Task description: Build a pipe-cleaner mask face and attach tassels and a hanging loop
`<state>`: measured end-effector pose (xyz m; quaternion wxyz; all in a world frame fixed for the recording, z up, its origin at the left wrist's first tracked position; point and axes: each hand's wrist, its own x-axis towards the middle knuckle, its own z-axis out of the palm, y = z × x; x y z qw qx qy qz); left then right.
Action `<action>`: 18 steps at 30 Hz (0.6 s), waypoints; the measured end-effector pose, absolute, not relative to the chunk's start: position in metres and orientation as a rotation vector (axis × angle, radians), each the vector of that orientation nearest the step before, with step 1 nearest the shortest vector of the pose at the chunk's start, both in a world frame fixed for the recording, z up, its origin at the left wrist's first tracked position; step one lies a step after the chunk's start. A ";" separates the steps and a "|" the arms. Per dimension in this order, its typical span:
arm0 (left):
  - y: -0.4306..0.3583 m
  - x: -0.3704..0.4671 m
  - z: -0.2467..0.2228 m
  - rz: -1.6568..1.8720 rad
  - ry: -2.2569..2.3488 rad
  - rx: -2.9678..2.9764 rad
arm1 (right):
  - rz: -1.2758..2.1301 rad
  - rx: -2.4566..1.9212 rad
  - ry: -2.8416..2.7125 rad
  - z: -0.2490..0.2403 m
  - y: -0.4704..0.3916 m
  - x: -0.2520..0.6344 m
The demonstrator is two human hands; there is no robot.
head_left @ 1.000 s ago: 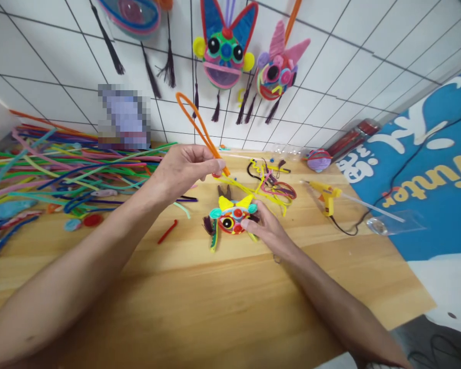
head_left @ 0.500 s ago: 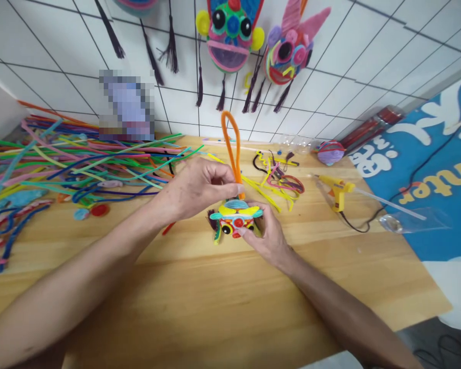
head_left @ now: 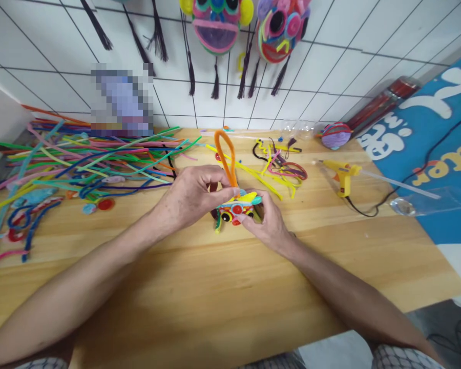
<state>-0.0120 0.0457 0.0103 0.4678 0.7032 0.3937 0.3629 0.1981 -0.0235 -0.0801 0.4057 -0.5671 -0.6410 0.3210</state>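
Observation:
Between my hands is a small, colourful face ornament (head_left: 237, 210) with black-and-yellow eyes, a red nose and yellow and teal pieces on top. An orange pipe cleaner (head_left: 225, 154), bent into a tall loop, stands up from its top. My left hand (head_left: 195, 197) pinches the base of that loop between thumb and fingers, against the ornament's top. Gripping the ornament's right side, my right hand (head_left: 267, 220) has its thumb on the front and its fingers behind. The ornament's back is hidden.
A heap of pipe cleaners (head_left: 100, 159) lies on the left of the wooden table (head_left: 223, 297). A yellow glue gun (head_left: 343, 177) with a cord rests at right. Yellow strips (head_left: 253, 171) lie behind my hands. Face ornaments with tassels (head_left: 217, 36) hang on the gridded wall.
My left hand has come down onto the ornament's top, and the orange loop sits lower with it. The right hand keeps its hold. The camera view has shifted slightly.

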 end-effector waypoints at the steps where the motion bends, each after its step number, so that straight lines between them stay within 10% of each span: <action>1: 0.045 -0.012 0.010 0.890 0.972 1.733 | 0.806 -1.430 -1.617 -0.080 -0.023 0.198; 18: 0.043 -0.010 0.011 0.901 0.978 1.997 | 0.755 -1.436 -1.626 -0.079 -0.022 0.197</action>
